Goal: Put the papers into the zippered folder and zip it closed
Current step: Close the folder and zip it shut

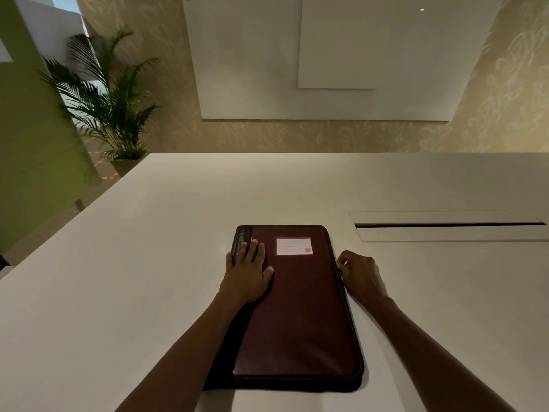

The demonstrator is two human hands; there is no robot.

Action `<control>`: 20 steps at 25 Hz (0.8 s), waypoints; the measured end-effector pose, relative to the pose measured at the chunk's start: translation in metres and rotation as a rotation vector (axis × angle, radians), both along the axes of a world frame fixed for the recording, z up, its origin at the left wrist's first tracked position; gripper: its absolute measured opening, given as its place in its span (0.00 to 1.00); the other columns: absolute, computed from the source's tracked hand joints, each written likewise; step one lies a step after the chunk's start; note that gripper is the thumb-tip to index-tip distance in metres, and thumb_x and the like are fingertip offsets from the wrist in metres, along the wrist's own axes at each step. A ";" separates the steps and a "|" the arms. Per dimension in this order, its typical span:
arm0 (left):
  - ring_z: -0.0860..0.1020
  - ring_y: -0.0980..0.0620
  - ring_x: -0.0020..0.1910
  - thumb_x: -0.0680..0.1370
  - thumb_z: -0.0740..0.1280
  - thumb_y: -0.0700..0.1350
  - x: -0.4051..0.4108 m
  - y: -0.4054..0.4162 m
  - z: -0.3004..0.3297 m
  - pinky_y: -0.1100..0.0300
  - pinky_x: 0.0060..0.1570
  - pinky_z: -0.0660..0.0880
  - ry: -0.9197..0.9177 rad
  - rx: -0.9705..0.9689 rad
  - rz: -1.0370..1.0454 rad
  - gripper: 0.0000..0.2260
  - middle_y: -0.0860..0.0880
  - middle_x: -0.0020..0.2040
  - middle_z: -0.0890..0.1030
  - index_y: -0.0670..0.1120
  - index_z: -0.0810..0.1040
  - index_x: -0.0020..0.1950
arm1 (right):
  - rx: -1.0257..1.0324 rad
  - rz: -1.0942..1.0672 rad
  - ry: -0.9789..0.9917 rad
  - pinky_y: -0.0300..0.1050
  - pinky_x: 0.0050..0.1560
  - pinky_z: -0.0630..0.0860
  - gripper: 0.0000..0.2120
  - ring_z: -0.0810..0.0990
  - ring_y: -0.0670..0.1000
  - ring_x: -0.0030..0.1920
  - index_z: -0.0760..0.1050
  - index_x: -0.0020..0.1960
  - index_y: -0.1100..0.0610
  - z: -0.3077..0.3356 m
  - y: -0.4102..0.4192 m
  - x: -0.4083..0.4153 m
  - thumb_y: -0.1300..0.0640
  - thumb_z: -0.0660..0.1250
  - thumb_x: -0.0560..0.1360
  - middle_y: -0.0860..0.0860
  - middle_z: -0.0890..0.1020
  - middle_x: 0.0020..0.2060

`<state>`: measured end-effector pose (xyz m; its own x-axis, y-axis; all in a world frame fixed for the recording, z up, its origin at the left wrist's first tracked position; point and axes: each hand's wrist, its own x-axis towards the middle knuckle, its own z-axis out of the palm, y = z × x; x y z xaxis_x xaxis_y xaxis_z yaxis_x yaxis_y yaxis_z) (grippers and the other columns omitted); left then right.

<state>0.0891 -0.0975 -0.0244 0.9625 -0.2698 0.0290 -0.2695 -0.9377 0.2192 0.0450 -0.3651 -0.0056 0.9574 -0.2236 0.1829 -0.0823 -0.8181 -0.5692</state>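
Observation:
A dark maroon zippered folder [300,316] lies flat and closed-looking on the white table [148,263], long side running away from me, with a white label [293,246] near its far end. My left hand [246,275] rests flat on the folder's far left part, fingers spread. My right hand [358,273] sits at the folder's right edge with fingers curled, pinching at the zipper there; the pull itself is hidden by the fingers. No papers are visible.
A long cable slot with a flap [448,226] is set into the table to the right of the folder. A potted palm [110,108] stands beyond the table's far left corner. A patterned wall lies behind.

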 end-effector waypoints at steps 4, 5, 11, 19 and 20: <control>0.42 0.47 0.80 0.83 0.48 0.58 0.003 0.002 -0.005 0.42 0.76 0.41 -0.018 0.005 0.002 0.29 0.48 0.82 0.46 0.48 0.48 0.81 | 0.002 0.013 0.018 0.43 0.32 0.72 0.07 0.77 0.52 0.31 0.79 0.41 0.56 0.001 -0.005 0.027 0.63 0.64 0.76 0.53 0.81 0.32; 0.42 0.47 0.80 0.82 0.48 0.58 0.004 0.002 -0.006 0.42 0.76 0.41 -0.026 0.006 0.001 0.29 0.48 0.82 0.46 0.48 0.48 0.81 | 0.004 0.011 0.021 0.41 0.31 0.69 0.07 0.76 0.50 0.30 0.79 0.41 0.56 0.001 -0.007 0.034 0.63 0.65 0.76 0.52 0.80 0.31; 0.42 0.47 0.80 0.82 0.48 0.58 0.006 0.003 -0.012 0.42 0.76 0.41 -0.064 0.005 0.005 0.30 0.49 0.82 0.47 0.49 0.48 0.81 | 0.068 -0.018 0.008 0.38 0.27 0.67 0.10 0.76 0.46 0.28 0.77 0.37 0.54 -0.002 -0.013 0.078 0.64 0.65 0.74 0.48 0.79 0.28; 0.40 0.49 0.80 0.81 0.46 0.59 0.007 0.003 -0.017 0.45 0.75 0.38 -0.072 0.006 0.008 0.30 0.50 0.82 0.44 0.49 0.46 0.81 | 0.042 0.032 0.028 0.47 0.32 0.76 0.13 0.80 0.55 0.31 0.76 0.34 0.54 0.002 -0.020 0.140 0.69 0.63 0.70 0.52 0.81 0.30; 0.40 0.49 0.80 0.81 0.46 0.60 0.007 0.003 -0.018 0.45 0.75 0.38 -0.071 0.007 0.006 0.31 0.50 0.82 0.44 0.50 0.45 0.81 | 0.042 0.051 0.036 0.47 0.32 0.76 0.13 0.80 0.55 0.31 0.76 0.34 0.54 0.004 -0.020 0.145 0.70 0.62 0.69 0.53 0.81 0.31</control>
